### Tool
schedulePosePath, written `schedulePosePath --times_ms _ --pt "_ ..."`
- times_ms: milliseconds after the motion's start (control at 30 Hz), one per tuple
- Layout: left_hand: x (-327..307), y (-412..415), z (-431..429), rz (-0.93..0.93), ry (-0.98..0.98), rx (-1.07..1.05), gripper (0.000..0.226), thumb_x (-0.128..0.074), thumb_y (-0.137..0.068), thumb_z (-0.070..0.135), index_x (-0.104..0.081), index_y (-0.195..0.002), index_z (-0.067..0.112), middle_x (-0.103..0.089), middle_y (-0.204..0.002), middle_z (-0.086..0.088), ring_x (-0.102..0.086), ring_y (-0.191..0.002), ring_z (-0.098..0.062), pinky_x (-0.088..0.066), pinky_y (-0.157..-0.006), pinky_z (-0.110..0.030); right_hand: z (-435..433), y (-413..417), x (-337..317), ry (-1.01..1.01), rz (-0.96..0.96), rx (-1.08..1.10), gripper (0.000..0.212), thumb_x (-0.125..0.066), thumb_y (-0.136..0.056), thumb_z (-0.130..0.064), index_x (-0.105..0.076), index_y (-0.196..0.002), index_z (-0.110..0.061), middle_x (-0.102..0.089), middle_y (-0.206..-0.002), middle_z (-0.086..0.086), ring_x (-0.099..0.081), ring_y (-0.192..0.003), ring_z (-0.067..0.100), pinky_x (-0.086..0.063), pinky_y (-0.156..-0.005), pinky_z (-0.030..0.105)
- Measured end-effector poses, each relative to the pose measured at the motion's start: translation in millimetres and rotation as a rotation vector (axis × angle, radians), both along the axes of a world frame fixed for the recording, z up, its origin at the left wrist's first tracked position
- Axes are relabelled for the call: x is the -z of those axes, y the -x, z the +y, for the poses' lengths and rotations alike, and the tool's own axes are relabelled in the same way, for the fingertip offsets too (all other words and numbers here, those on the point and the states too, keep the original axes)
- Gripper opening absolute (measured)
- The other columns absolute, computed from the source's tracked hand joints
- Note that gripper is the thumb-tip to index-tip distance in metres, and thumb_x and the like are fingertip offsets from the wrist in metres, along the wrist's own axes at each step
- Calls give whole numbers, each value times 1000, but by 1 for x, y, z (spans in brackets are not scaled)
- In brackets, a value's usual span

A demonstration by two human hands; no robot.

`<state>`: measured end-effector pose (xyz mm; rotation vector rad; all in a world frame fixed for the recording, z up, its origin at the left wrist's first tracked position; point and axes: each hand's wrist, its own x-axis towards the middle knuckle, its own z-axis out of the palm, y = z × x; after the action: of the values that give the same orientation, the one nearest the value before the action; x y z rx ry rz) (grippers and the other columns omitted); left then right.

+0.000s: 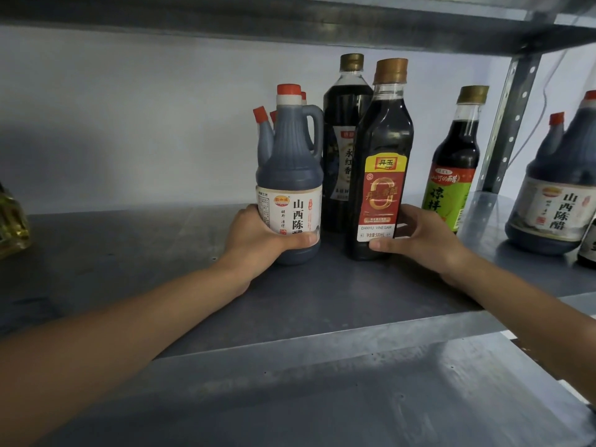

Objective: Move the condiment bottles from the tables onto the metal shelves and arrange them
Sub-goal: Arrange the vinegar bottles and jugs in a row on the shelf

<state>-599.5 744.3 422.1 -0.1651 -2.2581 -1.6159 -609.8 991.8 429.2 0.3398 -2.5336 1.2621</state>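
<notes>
My left hand [258, 235] grips the base of a grey vinegar jug [290, 162] with a red cap, a side handle and a white label. The jug stands upright on the metal shelf [129, 259]. My right hand [416, 235] grips the lower part of a tall dark vinegar bottle [382, 150] with a gold cap and a red and yellow label. This bottle is also upright on the shelf, just right of the jug. Behind the jug, the red caps of at least one more jug show.
A tall dark bottle [343, 137] stands behind the two held ones. Right of my right hand is a green-labelled bottle [451, 175], then a shelf post [506, 124] and another jug [561, 188]. A yellow bottle [11, 221] shows at the left edge. Another shelf board [290, 21] hangs overhead.
</notes>
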Motion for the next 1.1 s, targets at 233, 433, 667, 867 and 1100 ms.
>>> schedulePosePath --times_ms 233,433,667,867,1100 --pt "-4 -2 -37 -9 -9 -29 47 -89 -57 23 -59 -91 35 -65 -101 12 -59 -88 2 -46 -70 -17 0 1 1 25 -11 -6 48 -82 -68 -21 -59 -110 -21 -67 -108 -3 -63 -98 15 -50 -89 35" --pt "-5 5 -55 -21 -23 -91 52 -89 -59 23 -56 -99 30 -62 -104 10 -57 -93 -7 -44 -74 -21 0 1 2 63 -14 -13 48 -82 -68 -16 -60 -111 -21 -68 -107 -3 -64 -96 14 -50 -86 31" --pt "0 27 -63 -15 32 -178 60 -89 -58 30 -61 -111 19 -65 -117 1 -59 -100 -12 -47 -81 -27 -4 -2 2 84 -17 3 52 -80 -70 -14 -58 -117 -19 -66 -111 -2 -63 -101 17 -48 -91 35" --pt "1 47 -63 -45 107 -290 85 -88 -50 51 -55 -120 16 -61 -120 -4 -59 -110 -23 -52 -90 -43 -4 -4 5 113 -29 19 56 -80 -71 -12 -57 -122 -15 -66 -113 0 -62 -104 19 -47 -94 36" --pt "4 55 -61 -54 126 -298 91 -85 -47 58 -54 -122 16 -60 -121 -6 -58 -111 -24 -53 -90 -46 -5 -5 5 103 -44 43 57 -79 -72 -14 -56 -124 -16 -65 -116 0 -62 -104 19 -47 -97 40"
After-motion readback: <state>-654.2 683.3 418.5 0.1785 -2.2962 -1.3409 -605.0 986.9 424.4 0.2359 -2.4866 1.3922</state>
